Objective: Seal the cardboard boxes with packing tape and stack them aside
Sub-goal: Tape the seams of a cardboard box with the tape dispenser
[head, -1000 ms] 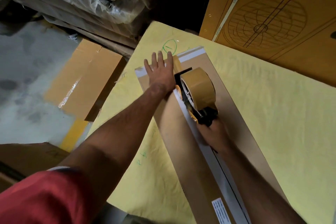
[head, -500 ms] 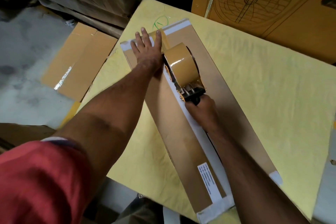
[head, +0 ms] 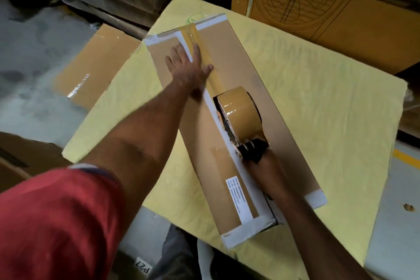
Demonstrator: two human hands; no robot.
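Long cardboard box [head: 229,107] lies diagonal mid-frame on yellow padded table [head: 329,120]. My left hand [head: 188,63], fingers spread flat, presses fresh tape strip [head: 205,57] toward upper centre. My right hand [head: 261,166] wraps tape dispenser [head: 238,116] handle, lower right of centre. Box looks stiff, probably light; flaps may flex near seam. Lift later by both short ends. Tape glossy, sticky.

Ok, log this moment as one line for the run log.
step: taping centre seam | left hand: flat on tape strip | right hand: grips tape dispenser mid-box | cardboard box: near end untaped
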